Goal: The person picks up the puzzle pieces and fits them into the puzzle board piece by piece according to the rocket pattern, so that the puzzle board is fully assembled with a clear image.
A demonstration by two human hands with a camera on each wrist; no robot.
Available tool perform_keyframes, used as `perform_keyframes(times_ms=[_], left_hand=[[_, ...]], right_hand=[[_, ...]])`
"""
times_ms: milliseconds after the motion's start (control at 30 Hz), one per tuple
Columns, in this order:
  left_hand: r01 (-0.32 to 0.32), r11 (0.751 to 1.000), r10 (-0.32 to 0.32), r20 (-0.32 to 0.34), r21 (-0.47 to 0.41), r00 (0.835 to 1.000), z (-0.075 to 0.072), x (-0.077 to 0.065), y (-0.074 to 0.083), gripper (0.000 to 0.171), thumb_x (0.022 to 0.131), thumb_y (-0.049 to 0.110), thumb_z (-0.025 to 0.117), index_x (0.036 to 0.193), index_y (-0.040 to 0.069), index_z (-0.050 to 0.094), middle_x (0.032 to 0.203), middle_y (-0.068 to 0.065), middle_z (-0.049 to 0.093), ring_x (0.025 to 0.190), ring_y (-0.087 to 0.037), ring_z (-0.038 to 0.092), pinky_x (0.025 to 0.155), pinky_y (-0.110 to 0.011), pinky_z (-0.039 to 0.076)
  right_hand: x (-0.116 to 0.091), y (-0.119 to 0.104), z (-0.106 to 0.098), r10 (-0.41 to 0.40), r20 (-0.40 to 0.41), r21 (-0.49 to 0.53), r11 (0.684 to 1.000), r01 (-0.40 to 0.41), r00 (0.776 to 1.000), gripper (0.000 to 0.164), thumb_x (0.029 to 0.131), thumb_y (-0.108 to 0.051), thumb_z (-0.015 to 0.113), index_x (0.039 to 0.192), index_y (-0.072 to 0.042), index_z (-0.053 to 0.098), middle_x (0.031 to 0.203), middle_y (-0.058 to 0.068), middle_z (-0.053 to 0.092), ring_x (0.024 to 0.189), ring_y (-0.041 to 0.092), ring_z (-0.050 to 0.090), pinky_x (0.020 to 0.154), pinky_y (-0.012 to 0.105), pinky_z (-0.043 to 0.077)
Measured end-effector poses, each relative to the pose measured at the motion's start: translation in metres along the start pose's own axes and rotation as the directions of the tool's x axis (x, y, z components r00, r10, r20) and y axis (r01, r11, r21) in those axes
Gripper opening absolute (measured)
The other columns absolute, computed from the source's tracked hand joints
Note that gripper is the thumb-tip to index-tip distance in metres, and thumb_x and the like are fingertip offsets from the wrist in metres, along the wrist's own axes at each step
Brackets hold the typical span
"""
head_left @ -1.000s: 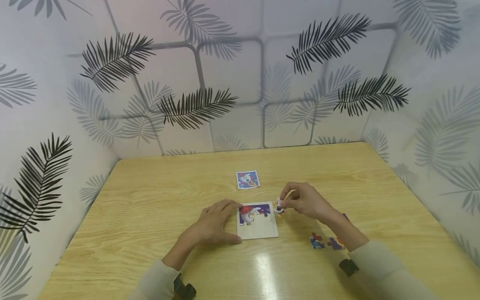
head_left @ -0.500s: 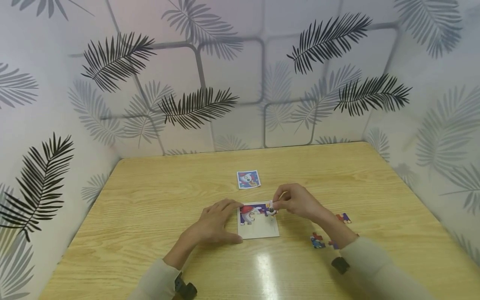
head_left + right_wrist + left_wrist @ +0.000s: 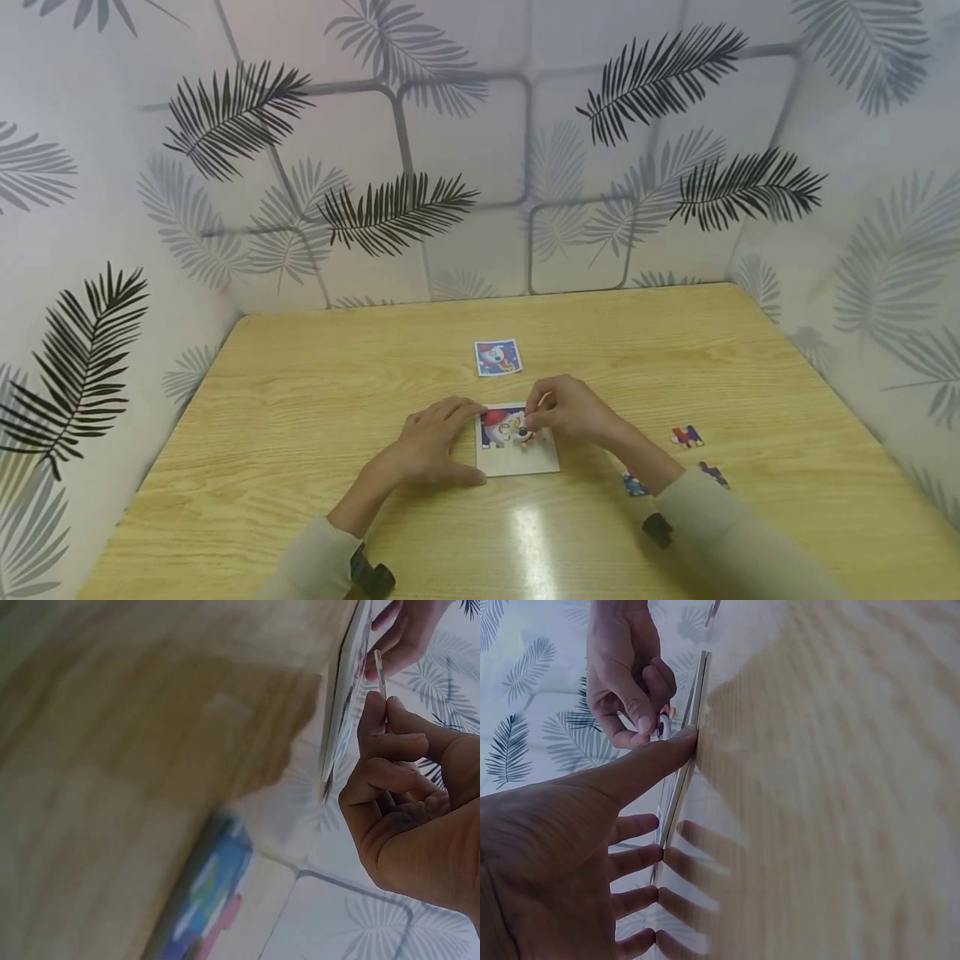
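A square puzzle tray (image 3: 517,463) lies mid-table, its upper part filled with joined pieces showing a red hat and a white face on purple. My right hand (image 3: 566,408) pinches a jigsaw piece (image 3: 523,434) between thumb and index finger, over the tray's upper right part. Seen from the right wrist, the held piece (image 3: 380,671) is thin and edge-on, above the tray's surface. My left hand (image 3: 431,446) rests at the tray's left side, fingers spread, with thumb and fingertips at its edge. In the left wrist view, the thumb (image 3: 656,759) touches the tray's edge (image 3: 698,694).
Behind the tray lies a small picture card (image 3: 498,357) with a matching dog-like figure. To the right are loose jigsaw pieces, one red and purple (image 3: 687,436), one dark purple (image 3: 714,474), and a blue one (image 3: 634,485) partly under the right forearm. A leaf-patterned wall surrounds the table.
My right hand has carried the jigsaw piece leftward from beside the tray's right edge to over the joined pieces. The left hand has stayed at the tray's left side.
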State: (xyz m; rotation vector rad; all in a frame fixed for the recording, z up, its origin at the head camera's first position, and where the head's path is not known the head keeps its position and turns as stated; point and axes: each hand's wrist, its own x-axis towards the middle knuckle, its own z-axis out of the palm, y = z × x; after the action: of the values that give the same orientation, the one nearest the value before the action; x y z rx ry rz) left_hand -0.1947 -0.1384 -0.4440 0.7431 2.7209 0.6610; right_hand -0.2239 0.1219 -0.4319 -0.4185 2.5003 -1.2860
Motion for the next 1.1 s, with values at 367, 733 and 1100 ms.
perform_keyframes(times_ms=[367,733,1100], left_hand=[[0.001,1.0,-0.001,0.002,0.012,1.0,-0.001,0.002,-0.002,0.091,0.076,0.055,0.081,0.152,0.029,0.039,0.157,-0.001,0.036,0.149,-0.032,0.029,0.115,-0.062,0.024],[0.001,1.0,-0.001,0.0,0.022,1.0,0.0,0.002,-0.003,0.091,0.076,0.054,0.081,0.152,0.028,0.039,0.158,-0.002,0.036,0.149,-0.032,0.029,0.114,-0.061,0.025],[-0.002,1.0,0.002,-0.001,0.017,1.0,0.0,0.001,-0.003,0.091,0.075,0.053,0.081,0.152,0.028,0.039,0.157,-0.001,0.037,0.148,-0.031,0.03,0.115,-0.06,0.025]], right_hand=[[0.005,-0.007,0.009,-0.003,0.024,-0.021,1.0,0.003,1.0,0.009,0.086,-0.006,0.075,0.084,-0.004,0.067,0.077,0.007,0.069,0.068,0.014,0.057,0.056,0.023,0.043],[0.009,-0.007,0.013,-0.014,0.026,-0.091,0.996,0.016,1.0,0.009,0.085,-0.008,0.076,0.082,-0.007,0.067,0.076,0.002,0.069,0.065,0.014,0.056,0.055,0.024,0.044],[0.014,-0.008,0.018,-0.006,0.016,-0.174,0.985,0.008,1.0,0.012,0.084,-0.011,0.077,0.079,-0.01,0.066,0.072,-0.003,0.068,0.061,0.011,0.055,0.054,0.023,0.042]])
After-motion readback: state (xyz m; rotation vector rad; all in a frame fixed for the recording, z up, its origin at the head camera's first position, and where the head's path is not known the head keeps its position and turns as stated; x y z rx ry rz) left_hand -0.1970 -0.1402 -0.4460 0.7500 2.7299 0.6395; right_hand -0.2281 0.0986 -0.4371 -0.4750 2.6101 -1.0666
